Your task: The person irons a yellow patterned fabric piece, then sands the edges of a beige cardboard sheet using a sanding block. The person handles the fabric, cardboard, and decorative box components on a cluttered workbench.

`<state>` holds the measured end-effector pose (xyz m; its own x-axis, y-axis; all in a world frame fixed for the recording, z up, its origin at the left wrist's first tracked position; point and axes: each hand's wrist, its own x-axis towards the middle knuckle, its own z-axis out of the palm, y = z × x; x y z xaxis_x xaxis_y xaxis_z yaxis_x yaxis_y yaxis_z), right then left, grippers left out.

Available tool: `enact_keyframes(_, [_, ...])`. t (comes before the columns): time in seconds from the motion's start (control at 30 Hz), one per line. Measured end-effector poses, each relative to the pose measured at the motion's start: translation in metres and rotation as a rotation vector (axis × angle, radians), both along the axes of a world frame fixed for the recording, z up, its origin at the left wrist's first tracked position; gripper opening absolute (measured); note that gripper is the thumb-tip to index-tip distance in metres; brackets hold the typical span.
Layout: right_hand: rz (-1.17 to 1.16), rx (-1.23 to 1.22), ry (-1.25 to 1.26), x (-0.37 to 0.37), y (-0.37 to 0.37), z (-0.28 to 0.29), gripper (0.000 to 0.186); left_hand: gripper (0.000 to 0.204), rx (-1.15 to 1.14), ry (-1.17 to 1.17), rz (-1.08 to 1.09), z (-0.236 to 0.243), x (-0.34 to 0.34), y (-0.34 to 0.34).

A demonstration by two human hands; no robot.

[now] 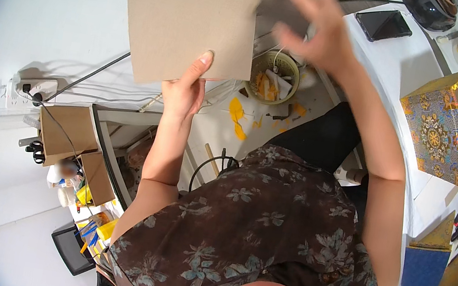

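A square sheet of tan cardboard (pixel 184 14) is held up by my left hand (pixel 187 84), its thumb lying on the face and the other fingers behind the lower edge. The board looks plain and slightly curved. Just beyond its right edge is my right hand (pixel 326 32), blurred by motion, with thumb and fingers spread apart. Nothing shows in its grasp, though the fingertips are smeared. A dark grey patch (pixel 275 8) lies between the board and that hand; what it is I cannot make out.
Below stands a waste bin (pixel 255 96) with scraps; yellow scraps (pixel 236 117) litter the floor. On the right-hand table lie a phone (pixel 384 25), a patterned brocade box (pixel 436 135) and a blue panel (pixel 423 278). At left, cables run from a power strip (pixel 31 95) beside a cardboard box (pixel 64 130).
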<state>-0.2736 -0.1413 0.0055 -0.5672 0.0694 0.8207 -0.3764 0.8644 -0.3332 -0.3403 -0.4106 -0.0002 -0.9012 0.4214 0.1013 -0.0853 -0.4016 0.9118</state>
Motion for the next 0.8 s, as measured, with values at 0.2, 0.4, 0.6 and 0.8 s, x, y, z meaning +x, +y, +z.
enact_keyframes(0.2, [-0.014, -0.194, -0.017, 0.016, 0.010, 0.031, 0.064, 0.057, -0.023, -0.002, -0.070, -0.003, -0.013, -0.024])
enact_keyframes(0.4, [0.187, -0.217, -0.028, 0.021, 0.005, 0.022, 0.053, 0.050, -0.083, 0.033, -0.051, -0.001, -0.021, -0.028])
enact_keyframes(0.6, [0.023, 0.075, -0.147, 0.011, 0.012, 0.007, 0.050, 0.047, -0.083, 0.083, -0.143, -0.005, -0.020, -0.036])
enact_keyframes(0.8, [0.260, -0.152, -0.211, 0.004, 0.001, 0.025, 0.059, 0.045, -0.118, 0.005, -0.146, -0.007, -0.013, -0.030])
